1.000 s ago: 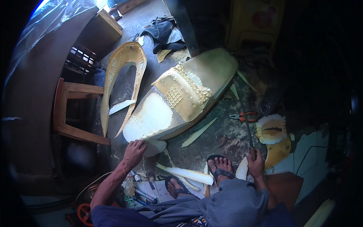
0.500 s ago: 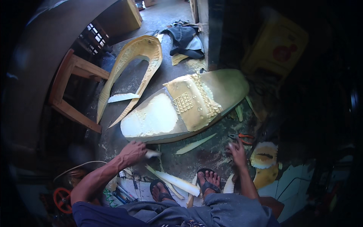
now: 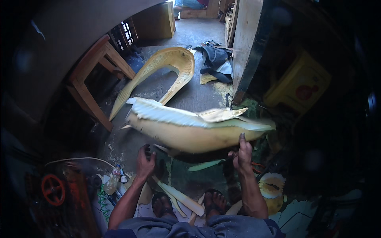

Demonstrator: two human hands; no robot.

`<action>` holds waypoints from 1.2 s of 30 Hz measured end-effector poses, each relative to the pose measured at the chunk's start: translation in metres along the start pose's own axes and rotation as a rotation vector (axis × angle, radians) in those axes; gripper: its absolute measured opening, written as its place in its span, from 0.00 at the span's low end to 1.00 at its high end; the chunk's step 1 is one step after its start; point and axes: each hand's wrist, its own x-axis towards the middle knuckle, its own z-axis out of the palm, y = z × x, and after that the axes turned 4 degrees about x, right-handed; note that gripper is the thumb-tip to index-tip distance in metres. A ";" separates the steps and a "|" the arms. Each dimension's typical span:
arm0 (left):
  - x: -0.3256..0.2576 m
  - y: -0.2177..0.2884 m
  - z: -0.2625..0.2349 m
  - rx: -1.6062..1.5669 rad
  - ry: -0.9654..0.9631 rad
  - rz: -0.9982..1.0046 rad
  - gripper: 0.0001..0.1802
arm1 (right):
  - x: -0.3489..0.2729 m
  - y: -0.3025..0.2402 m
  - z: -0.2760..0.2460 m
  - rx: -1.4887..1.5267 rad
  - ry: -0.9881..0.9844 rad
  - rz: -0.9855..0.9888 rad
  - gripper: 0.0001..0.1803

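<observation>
A long, cream foam seat pad (image 3: pixel 190 137) lies across the floor before me, tipped up so that its smooth curved side faces me. Blur softens its outline. My left hand (image 3: pixel 146 160) is just below the pad's left part, fingers apart and nothing held. At the pad's right end is my right hand (image 3: pixel 241 154), its thumb raised in front of the foam and its other fingers bent but spaced apart below. Whether the thumb presses on the foam is unclear. A rough yellowish foam piece (image 3: pixel 222 115) shows along the pad's far edge.
A U-shaped foam piece (image 3: pixel 180 59) lies beyond, beside a wooden frame (image 3: pixel 85 75). Dark cloths (image 3: pixel 216 59) lie by a wooden post (image 3: pixel 248 51). Foam strips (image 3: pixel 180 194) are near my feet. A red wheel handle (image 3: pixel 52 189) stands left, a yellow stool (image 3: pixel 301 83) right.
The seat pad has tipped up from lying flat, so its patterned top is hidden and its side shows. My right hand has moved up to its edge. The view has shifted.
</observation>
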 end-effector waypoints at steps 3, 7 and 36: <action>0.026 0.021 -0.009 0.104 0.061 0.119 0.26 | 0.004 -0.020 0.020 -0.065 0.159 0.120 0.25; 0.037 0.050 -0.014 0.190 0.315 0.390 0.20 | -0.009 -0.013 0.022 -0.025 0.112 0.074 0.22; 0.085 0.013 -0.041 0.489 0.137 0.296 0.32 | -0.034 -0.010 0.003 -0.280 0.053 0.163 0.30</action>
